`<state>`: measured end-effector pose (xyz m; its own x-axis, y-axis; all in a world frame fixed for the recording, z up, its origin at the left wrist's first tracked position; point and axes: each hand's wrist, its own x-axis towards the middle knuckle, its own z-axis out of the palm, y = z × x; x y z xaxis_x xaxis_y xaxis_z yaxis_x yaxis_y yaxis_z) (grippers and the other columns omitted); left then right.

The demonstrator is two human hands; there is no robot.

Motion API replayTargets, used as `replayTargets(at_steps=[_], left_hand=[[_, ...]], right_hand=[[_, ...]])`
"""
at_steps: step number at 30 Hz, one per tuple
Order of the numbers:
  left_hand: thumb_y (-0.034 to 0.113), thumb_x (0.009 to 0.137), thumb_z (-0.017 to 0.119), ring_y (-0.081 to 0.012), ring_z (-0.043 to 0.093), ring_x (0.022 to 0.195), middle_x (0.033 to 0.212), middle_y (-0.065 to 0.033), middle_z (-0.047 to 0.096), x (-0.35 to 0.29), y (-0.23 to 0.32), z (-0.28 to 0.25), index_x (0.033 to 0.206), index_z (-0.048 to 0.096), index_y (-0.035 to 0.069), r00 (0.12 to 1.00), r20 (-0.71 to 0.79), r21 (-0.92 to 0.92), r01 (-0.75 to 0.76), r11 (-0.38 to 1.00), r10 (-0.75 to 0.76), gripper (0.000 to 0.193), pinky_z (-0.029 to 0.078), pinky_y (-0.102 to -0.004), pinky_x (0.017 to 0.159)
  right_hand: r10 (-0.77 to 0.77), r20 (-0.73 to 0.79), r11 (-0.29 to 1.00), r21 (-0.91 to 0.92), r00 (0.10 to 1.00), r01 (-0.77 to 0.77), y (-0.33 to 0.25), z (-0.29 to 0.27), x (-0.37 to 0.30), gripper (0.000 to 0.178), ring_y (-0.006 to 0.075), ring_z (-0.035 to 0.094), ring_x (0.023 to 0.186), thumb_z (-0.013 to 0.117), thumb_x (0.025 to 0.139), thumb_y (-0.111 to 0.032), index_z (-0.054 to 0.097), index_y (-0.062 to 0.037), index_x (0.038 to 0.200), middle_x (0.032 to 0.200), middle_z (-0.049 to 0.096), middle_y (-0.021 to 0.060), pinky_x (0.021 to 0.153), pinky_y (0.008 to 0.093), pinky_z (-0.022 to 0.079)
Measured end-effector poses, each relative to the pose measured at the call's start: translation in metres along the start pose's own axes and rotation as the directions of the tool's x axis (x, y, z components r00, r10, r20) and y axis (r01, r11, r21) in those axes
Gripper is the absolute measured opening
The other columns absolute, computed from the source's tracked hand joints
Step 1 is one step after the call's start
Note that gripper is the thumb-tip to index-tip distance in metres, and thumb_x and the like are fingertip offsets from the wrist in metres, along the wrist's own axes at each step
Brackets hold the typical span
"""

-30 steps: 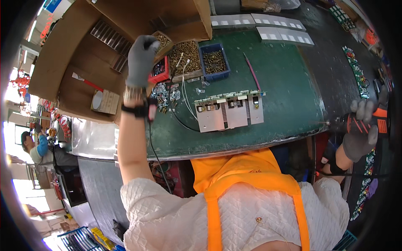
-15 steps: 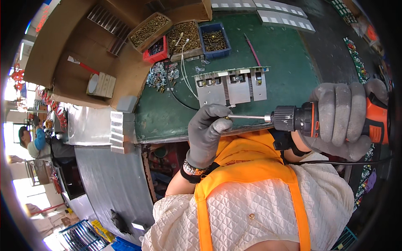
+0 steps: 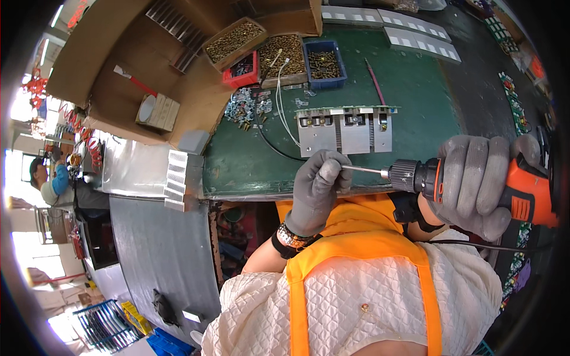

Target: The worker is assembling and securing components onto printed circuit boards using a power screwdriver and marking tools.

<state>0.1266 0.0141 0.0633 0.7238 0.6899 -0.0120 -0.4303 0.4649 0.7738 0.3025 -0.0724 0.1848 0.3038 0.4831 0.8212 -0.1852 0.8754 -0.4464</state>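
My gloved right hand point(image 3: 472, 187) is wrapped round an orange-and-black power screwdriver point(image 3: 407, 175), held level with its bit pointing left. My gloved left hand point(image 3: 319, 190) is closed in a pinch at the tip of the long thin bit point(image 3: 367, 170). Its fingers cover the tip and the small brass-coloured screw seen there a moment ago. Just beyond the hands, a circuit board point(image 3: 332, 110) with silver heat sinks point(image 3: 356, 141) stands on the green bench mat point(image 3: 421, 118).
Behind the board sit screw-filled trays, among them a blue bin point(image 3: 325, 64) and a red bin point(image 3: 242, 70). Small metal clips point(image 3: 240, 107) lie loose beside white leads. A pink pen-like tool point(image 3: 375, 82) rests on the mat. A large cardboard box point(image 3: 95, 77) stands left; another person point(image 3: 56, 181) is farther off.
The left fingers have closed further over the bit tip, hiding the small brass screw. The driver has tilted slightly, its handle end lower. The whole view has shifted a little.
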Motion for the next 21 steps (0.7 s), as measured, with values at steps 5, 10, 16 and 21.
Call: replayTargets(at_steps=[5,10,16,21], left_hand=[[0.033,0.092,0.067,-0.0110,0.051,0.069,0.088,-0.0066,0.059,-0.003,0.005,0.005,0.097,0.058,0.001,0.972,0.033,0.364,-0.228,0.903,0.232,0.034,0.042,-0.0246,0.064],[0.041,0.090,0.068,-0.0104,0.052,0.067,0.085,-0.0060,0.060,-0.004,0.007,0.000,0.093,0.058,0.000,0.997,-0.039,0.211,-0.054,0.976,0.063,0.041,0.042,-0.0247,0.062],[0.057,0.078,0.072,-0.0317,0.058,0.108,0.120,-0.0196,0.055,0.036,0.039,-0.018,0.125,0.052,-0.003,0.786,0.386,0.813,-0.537,0.225,0.484,0.079,0.048,-0.0366,0.088],[0.035,0.056,0.090,-0.0416,0.048,0.122,0.138,-0.0252,0.038,0.063,0.022,-0.055,0.146,0.027,0.003,0.820,0.426,0.877,-0.478,0.047,0.382,0.114,0.045,-0.0449,0.097]], right_hand=[[0.067,0.013,0.991,0.113,0.998,-0.068,-0.007,-0.015,0.008,0.061,0.0041,0.047,0.046,0.070,0.089,-0.015,0.034,-0.0017,0.136,0.067,0.049,-0.0039,0.042,0.0205,0.043],[0.066,-0.221,0.965,0.262,0.973,-0.006,0.014,-0.016,-0.003,0.052,0.0018,0.046,0.053,0.066,0.085,-0.006,0.040,0.0039,0.130,0.068,0.046,-0.0045,0.052,0.0180,0.041],[0.046,-0.242,0.962,0.272,0.969,0.023,0.000,-0.041,-0.005,0.055,0.0048,0.047,0.063,0.066,0.088,-0.015,0.040,0.0018,0.134,0.076,0.046,-0.0035,0.062,0.0225,0.042],[0.013,-0.260,0.971,0.232,0.965,0.050,-0.009,-0.056,-0.007,0.053,0.0052,0.048,0.065,0.066,0.085,-0.012,0.044,0.0027,0.131,0.077,0.048,-0.0038,0.065,0.0227,0.044]])
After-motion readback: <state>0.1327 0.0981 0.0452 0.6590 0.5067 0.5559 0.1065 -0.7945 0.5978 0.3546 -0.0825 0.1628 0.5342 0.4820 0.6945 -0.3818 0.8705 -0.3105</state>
